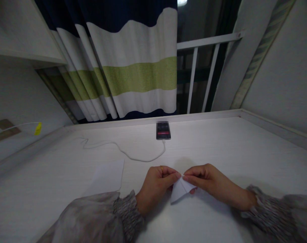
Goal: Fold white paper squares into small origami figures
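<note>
A small folded piece of white paper [180,189], roughly triangular with a crease down its middle, is held up between both hands over the white tabletop. My left hand [159,180] pinches its upper left edge between thumb and fingers; a thin gold ring shows on one finger. From the other side my right hand [206,179] pinches the paper near its top point, thumb tip close to the left thumb. Some right fingertips show behind the lower right corner. The hands hide part of the paper's upper edges.
A flat sheet of white paper [108,175] lies left of my hands. Beyond them a dark, blurred-out device [163,130] sits near the back edge, with a white cable [133,158] running left. A striped curtain [140,74] hangs behind the white table [214,141].
</note>
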`<state>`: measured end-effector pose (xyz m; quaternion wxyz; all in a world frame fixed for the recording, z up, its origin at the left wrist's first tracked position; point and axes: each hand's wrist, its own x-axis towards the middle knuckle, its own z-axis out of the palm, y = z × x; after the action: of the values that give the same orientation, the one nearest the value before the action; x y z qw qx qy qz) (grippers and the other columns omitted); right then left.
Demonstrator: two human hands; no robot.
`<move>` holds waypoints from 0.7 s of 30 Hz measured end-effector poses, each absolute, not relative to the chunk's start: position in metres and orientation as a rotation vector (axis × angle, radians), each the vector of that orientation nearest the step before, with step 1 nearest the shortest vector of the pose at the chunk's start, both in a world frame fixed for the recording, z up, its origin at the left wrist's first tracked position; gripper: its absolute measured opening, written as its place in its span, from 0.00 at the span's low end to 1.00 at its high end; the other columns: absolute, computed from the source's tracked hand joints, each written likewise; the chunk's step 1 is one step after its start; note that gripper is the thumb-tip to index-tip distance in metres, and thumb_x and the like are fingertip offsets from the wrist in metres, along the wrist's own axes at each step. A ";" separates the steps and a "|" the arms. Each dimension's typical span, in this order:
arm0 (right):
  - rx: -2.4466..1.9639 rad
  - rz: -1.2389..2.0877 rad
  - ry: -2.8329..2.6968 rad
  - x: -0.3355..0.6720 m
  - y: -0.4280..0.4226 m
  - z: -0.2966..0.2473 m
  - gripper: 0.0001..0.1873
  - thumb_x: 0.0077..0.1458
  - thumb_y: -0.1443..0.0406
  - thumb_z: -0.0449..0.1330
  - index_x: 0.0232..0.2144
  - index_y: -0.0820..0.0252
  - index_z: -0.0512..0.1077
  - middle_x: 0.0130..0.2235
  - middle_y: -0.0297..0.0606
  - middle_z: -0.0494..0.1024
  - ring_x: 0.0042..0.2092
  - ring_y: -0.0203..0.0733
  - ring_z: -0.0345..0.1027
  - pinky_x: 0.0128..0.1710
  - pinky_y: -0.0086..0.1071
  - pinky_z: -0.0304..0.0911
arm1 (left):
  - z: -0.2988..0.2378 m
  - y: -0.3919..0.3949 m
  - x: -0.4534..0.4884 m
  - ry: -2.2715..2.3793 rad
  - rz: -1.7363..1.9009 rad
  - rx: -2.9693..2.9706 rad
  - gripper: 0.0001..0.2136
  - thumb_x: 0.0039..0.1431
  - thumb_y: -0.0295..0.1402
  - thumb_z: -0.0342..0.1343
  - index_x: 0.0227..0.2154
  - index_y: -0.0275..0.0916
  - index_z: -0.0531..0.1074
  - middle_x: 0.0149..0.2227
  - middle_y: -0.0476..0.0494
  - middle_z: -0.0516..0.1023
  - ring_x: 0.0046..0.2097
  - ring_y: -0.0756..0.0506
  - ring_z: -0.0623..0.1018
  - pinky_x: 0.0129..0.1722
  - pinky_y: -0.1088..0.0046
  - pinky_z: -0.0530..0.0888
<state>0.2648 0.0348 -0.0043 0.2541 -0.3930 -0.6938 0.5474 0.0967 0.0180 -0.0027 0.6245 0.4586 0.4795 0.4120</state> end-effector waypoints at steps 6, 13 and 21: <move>-1.103 1.451 -1.849 0.264 0.034 -0.005 0.13 0.49 0.58 0.57 0.25 0.62 0.74 0.22 0.32 0.72 0.25 0.32 0.63 0.27 0.26 0.60 | -0.005 0.019 0.096 1.071 0.970 1.079 0.11 0.40 0.37 0.60 0.21 0.31 0.72 0.18 0.49 0.69 0.20 0.54 0.65 0.22 0.77 0.60; -1.117 1.406 -1.929 0.262 0.035 -0.006 0.17 0.51 0.56 0.54 0.24 0.63 0.73 0.21 0.33 0.71 0.24 0.33 0.62 0.27 0.27 0.59 | -0.008 0.021 0.095 1.101 0.949 1.071 0.10 0.39 0.35 0.61 0.20 0.31 0.71 0.17 0.49 0.68 0.19 0.54 0.64 0.20 0.78 0.58; -1.012 1.577 -1.723 0.264 0.037 0.000 0.12 0.47 0.58 0.59 0.28 0.63 0.73 0.23 0.31 0.72 0.25 0.30 0.64 0.27 0.25 0.60 | -0.008 0.022 0.094 1.150 1.099 1.006 0.10 0.38 0.35 0.61 0.20 0.32 0.71 0.18 0.49 0.70 0.21 0.53 0.66 0.22 0.77 0.62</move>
<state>0.2643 0.0375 0.0001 0.2937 -0.3800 -0.6469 0.5923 0.0936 0.0224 -0.0083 0.5887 0.4321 0.4938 0.4721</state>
